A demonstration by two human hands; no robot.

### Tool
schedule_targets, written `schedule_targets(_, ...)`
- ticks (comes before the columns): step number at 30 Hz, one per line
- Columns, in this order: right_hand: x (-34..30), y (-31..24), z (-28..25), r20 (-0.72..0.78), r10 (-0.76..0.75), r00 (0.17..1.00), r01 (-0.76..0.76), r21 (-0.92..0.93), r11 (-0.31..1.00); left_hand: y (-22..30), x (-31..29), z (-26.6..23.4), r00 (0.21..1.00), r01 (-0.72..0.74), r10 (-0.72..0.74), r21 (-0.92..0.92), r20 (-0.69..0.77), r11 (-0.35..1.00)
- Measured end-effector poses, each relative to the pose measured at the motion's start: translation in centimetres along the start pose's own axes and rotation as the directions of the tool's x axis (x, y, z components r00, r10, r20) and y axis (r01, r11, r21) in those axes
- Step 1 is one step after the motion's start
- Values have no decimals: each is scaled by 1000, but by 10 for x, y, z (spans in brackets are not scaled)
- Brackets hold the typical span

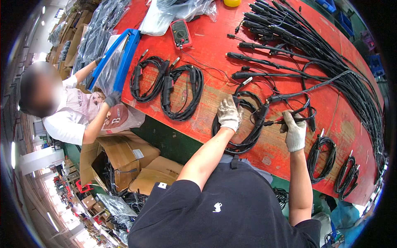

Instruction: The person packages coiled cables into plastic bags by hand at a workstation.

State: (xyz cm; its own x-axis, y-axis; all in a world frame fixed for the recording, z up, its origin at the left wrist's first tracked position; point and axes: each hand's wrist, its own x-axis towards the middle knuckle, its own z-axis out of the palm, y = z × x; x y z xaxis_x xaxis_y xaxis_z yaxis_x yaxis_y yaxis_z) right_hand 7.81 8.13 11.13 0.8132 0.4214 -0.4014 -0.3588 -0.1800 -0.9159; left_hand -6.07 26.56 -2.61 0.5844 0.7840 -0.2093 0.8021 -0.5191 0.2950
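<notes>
A coil of thick black cable [247, 142] lies on the red table in front of me. My left hand [230, 113], in a whitish work glove, closes on the coil's left side beside a metal-tipped plug [247, 81]. To the right of the coil, my gloved right hand [294, 131] pinches a thin black lead [304, 118] with a bit of red at its end. That end touches or nearly touches the cable's black connector [260, 115]; which one is unclear. A red-framed multimeter [181, 34] lies farther back, with a thin wire running from it.
Two coiled cables [182, 109] lie left, two smaller coils [321, 159] right. A large bundle of black cables [314, 47] covers the far right. At left, a co-worker [89, 103] holds a blue bin [129, 62]. Below them stands an open cardboard box [124, 155].
</notes>
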Motion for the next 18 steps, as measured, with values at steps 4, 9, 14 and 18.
schedule_targets(4, -1, 2, -1, 12, -8, 1000, 8, -8, 1000, -1, -3, 1, 998, -10, 12, 37, -55, 999)
schedule_targets(9, -5, 3, -2, -4, -8, 1000, 8, -4, 1000, 3, -9, -12, 1000, 18, -17, -53, 21, 998)
schedule_targets(14, -5, 3, -10, -20, -2, 1000, 2, -7, 1000, 1, -32, -10, 970, -180, 158, -110, -182, 977)
schedule_targets(18, 0, 0, -13, 0, 2, 1000, -2, -20, 1000, 8, -50, -52, 787, -617, 581, -303, -210, 726)
